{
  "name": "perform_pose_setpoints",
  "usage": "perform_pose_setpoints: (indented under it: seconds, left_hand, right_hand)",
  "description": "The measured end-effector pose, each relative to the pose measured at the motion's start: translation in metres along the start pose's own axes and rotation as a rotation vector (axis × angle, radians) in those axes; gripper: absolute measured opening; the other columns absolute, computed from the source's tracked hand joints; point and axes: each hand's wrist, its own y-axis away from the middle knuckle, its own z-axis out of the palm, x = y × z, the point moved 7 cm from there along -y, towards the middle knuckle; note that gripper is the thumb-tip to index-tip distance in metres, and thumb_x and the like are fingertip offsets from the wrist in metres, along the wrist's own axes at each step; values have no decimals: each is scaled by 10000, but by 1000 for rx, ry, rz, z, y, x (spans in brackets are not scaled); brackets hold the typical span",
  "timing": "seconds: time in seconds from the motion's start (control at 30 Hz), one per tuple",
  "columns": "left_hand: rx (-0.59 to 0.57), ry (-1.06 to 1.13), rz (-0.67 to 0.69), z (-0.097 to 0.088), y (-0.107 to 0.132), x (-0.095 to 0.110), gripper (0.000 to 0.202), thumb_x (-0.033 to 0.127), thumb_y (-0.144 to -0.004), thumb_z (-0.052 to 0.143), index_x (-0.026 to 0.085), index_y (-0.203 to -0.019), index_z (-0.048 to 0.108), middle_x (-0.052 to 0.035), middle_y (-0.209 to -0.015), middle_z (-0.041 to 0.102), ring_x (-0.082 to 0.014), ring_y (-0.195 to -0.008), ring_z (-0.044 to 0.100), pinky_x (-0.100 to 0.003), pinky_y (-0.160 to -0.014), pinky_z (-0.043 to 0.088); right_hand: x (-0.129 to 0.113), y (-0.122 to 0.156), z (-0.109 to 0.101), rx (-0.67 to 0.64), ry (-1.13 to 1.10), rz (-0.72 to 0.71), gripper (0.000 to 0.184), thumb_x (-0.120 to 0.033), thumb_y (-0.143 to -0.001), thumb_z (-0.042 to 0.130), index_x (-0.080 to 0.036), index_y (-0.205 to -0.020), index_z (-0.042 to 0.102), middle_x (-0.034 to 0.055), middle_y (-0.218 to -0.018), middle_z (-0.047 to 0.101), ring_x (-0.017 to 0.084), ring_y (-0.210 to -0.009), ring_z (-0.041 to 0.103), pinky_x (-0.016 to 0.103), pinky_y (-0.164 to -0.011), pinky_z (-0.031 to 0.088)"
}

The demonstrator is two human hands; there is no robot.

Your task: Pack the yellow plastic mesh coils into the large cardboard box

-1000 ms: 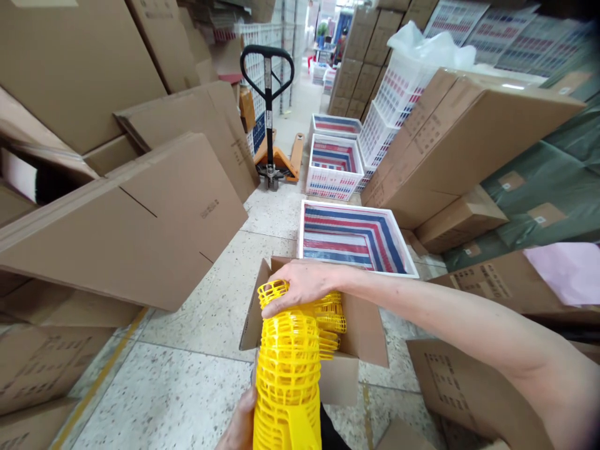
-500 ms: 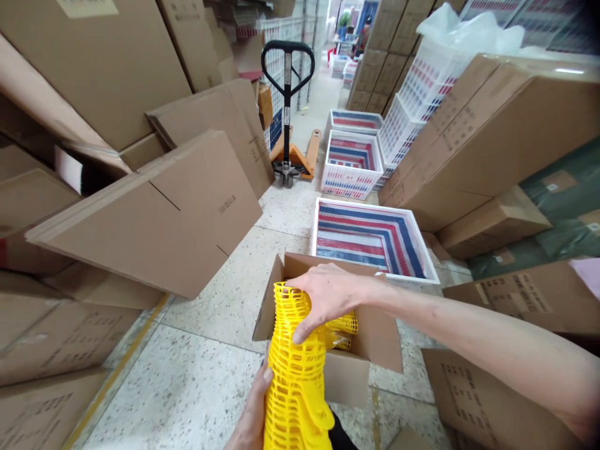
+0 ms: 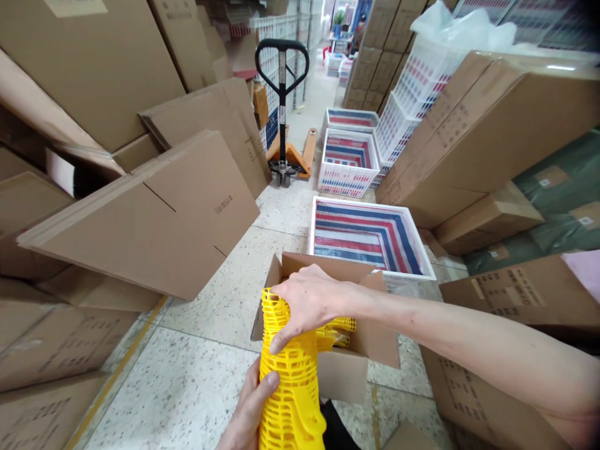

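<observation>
A long yellow plastic mesh bundle point(image 3: 290, 369), like several curved lattice pieces nested together, stands upright in front of me. My left hand point(image 3: 250, 400) closes round its lower left side, with the thumb across the mesh. Near its upper end my right hand point(image 3: 304, 306) grips it from above, thumb pressed on the near side; the far fingers are hidden. Right behind stands an open cardboard box point(image 3: 375, 350) with its flaps out. More yellow mesh pieces point(image 3: 344, 325) lie inside it, partly covered by my right hand and forearm.
A white crate point(image 3: 370, 237) with a striped lining stands just beyond the box. Farther off are a pallet jack point(image 3: 282, 112) and more lined crates point(image 3: 349, 162). Flattened cartons point(image 3: 154, 212) lean at left; a large carton point(image 3: 492, 137) is at right.
The yellow mesh bundle and both hands have shifted slightly left. My left thumb now lies farther over the mesh, and my right hand's grip has moved a little with the bundle.
</observation>
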Motion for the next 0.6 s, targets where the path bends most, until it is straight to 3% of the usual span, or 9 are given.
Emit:
perform_pose_setpoints:
  seconds: [0.2,0.33,0.47,0.6]
  left_hand:
    - [-127,75,-48,-5,-6,-12,882,493,-759,878,262,-1522,501,-149,-1363,758,-387,-1225,728,-519,-1084,564]
    - [-196,52,-79,-13,-8,-14,810,514,-751,880,232,-1457,599,-151,-1311,785,-401,-1188,742,-539,-1075,568]
    - [-204,14,-62,6,-14,18,760,618,-691,898,186,-1293,726,-143,-1374,762,-409,-1340,663,-514,-1202,493]
    - [-129,16,-18,33,-27,54,853,676,-727,851,177,-1393,660,-151,-1380,758,-401,-1369,649,-516,-1219,484]
  right_hand:
    - [0,-4,9,-27,19,-11,809,-956,-669,603,-229,-997,735,104,-980,801,318,-940,734,434,-850,500]
    - [3,3,19,5,-58,-21,797,-956,-711,559,-238,-1010,738,100,-991,812,322,-918,748,432,-834,511]
    - [7,2,24,47,-91,-26,783,-929,-738,563,-235,-1054,740,110,-1019,822,338,-942,760,436,-832,521]
    - [4,-3,27,30,-86,-44,765,-905,-746,585,-235,-1076,746,113,-1054,821,347,-991,761,447,-869,532]
